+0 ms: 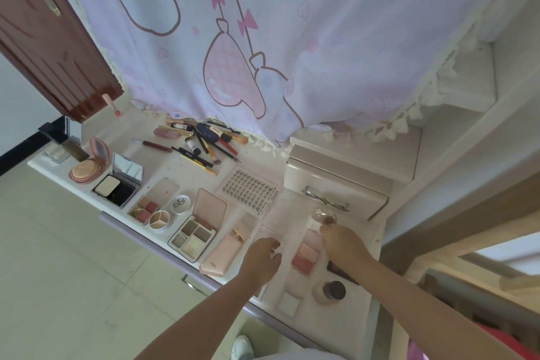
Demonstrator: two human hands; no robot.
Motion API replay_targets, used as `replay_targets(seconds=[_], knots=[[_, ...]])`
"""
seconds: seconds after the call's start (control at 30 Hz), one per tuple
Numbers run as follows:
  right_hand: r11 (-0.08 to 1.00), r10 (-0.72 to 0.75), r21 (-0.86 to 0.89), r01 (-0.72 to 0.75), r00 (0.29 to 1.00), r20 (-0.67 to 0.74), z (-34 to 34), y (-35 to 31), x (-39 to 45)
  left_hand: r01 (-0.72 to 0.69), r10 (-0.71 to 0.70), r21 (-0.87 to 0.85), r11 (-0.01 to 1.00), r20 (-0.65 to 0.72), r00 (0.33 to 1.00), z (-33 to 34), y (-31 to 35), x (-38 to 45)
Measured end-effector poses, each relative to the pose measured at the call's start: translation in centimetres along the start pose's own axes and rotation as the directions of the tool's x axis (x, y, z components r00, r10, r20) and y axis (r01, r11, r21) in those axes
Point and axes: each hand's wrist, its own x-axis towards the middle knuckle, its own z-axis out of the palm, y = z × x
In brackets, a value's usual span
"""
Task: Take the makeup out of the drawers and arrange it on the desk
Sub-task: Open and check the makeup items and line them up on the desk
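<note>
A small round clear-lidded pink compact [323, 216] is pinched in the fingers of the right hand [340, 242], just in front of a cream desktop drawer box with a metal handle [336, 184]. Beside it the left hand [263, 257] hovers with loosely curled fingers, holding nothing, next to an open pink blush palette [306, 253]. Open makeup palettes and compacts line the front edge of the glossy white desk [187, 172]; a white round lid [179, 204] reads "plbl". Loose pencils and brushes [201, 143] are heaped below a lilac cartoon-print curtain [263, 23]. The floor is pale tile [58, 272]
</note>
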Motion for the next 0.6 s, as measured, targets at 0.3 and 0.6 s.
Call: replay_targets(seconds=[0.3, 0.6], knots=[[0.998, 0.05, 0.036, -0.048, 0.997, -0.06, 0.8, 0.3, -0.5, -0.017, 0.017, 0.023, 1.0, -0.011, 1.0, -1.7, -1.3, 0.0], [0.993, 0.117, 0.035, -0.113, 0.987, -0.108, -2.0, -2.0, -1.1, -0.151, 0.166, 0.186, 0.971, -0.064, 0.984, -6.4, -2.0, 0.9]])
